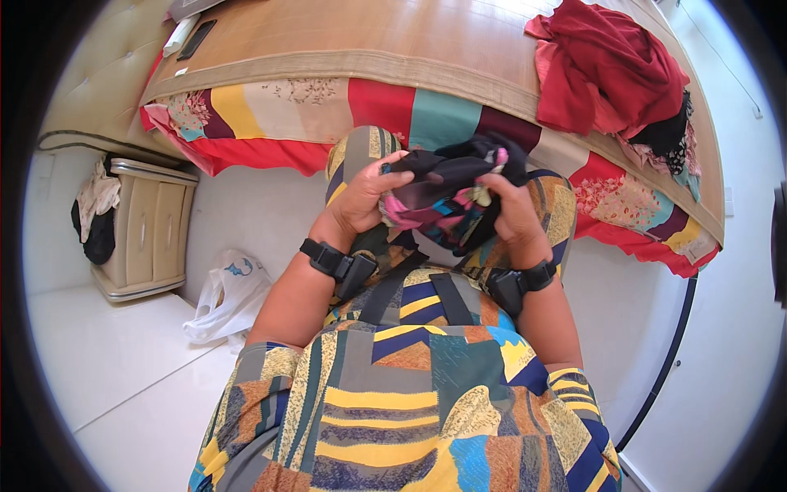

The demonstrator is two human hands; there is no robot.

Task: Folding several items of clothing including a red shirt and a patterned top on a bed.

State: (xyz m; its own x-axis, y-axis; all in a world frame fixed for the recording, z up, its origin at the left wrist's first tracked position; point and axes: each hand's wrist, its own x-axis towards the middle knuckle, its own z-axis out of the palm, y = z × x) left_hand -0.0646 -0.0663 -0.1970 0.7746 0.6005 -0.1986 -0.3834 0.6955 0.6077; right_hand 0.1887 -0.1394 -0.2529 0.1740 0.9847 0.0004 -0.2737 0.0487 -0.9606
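Observation:
A bunched black garment (443,184) with pink, green and blue patterning hangs between my hands, over my lap and knees. My left hand (366,193) grips its left side, thumb on top of the cloth. On the other side my right hand (512,205) pinches the cloth near a pink and pale green part. The garment's folds hide several fingertips, and its exact kind does not show. Both wrists carry black straps with small dark boxes.
Ahead is a bed (369,61) with a woven mat and patchwork cover. A pile of red clothes (607,70) lies on its right, a dark phone (197,39) at its far left. A beige bedside cabinet (152,225) with draped clothes and a white plastic bag (225,299) stand left.

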